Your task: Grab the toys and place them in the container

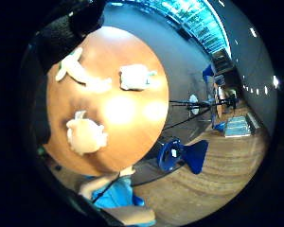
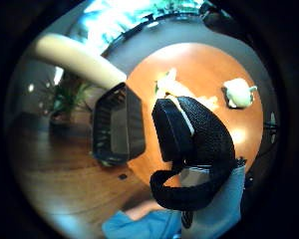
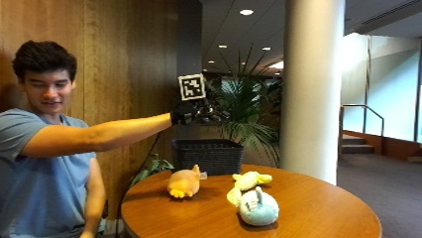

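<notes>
Now raised high above the table, gloved right hand (image 3: 191,114) carrying nothing, fingers loosely curled.

Lying well below the hand on the round wooden table (image 3: 330,208): orange plush toy (image 3: 183,182), yellow plush toy (image 3: 246,182) and pale blue plush toy (image 3: 258,208), lower centre of frame. Standing at the table's far edge, just under the hand: black woven basket (image 3: 207,154). Likely risk: descending straight down and clipping the basket rim instead of reaching a toy.
</notes>
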`<state>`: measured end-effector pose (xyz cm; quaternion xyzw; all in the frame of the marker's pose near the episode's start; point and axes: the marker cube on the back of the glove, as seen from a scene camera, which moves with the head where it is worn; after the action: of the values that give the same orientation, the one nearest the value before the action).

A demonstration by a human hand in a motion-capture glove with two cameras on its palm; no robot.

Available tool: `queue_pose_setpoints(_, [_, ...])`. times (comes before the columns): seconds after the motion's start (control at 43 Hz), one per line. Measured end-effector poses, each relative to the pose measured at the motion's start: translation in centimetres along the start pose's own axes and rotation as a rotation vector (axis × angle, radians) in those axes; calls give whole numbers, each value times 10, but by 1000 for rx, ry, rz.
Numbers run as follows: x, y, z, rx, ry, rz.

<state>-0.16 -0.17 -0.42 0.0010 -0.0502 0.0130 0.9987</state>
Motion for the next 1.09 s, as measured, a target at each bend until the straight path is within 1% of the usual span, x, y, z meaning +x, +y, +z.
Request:
queue_pose_setpoints(0.07, [5, -2, 2, -3, 18, 22])
queue_pose_setpoints(0.186, [15, -8, 5, -10, 55, 135])
queue_pose_setpoints(0.325, [20, -7, 6, -10, 5, 65])
queue_pose_setpoints(0.372, [28, -6, 8, -10, 44, 45])
queue_pose_setpoints(0.465, [49, -11, 12, -10, 147, 79])
queue_pose_setpoints(0.511, [54, -15, 11, -6, 117, 85])
queue_pose_setpoints(0.604, [65, -26, 11, -3, 53, 156])
queue_pose_setpoints(0.651, [76, -30, 15, -10, 53, 147])
queue_pose_setpoints(0.767, [115, -45, 33, -23, 149, 39])
queue_pose_setpoints(0.86, [133, -63, 47, -22, 104, 122])
queue_pose_setpoints(0.883, [139, -66, 51, -29, 104, 116])
queue_pose_setpoints(0.976, [169, -73, 77, -86, 188, -14])
queue_pose_setpoints(1.046, [189, -80, 99, -135, 209, -19])
queue_pose_setpoints(1.093, [198, -84, 117, -171, 217, 10])
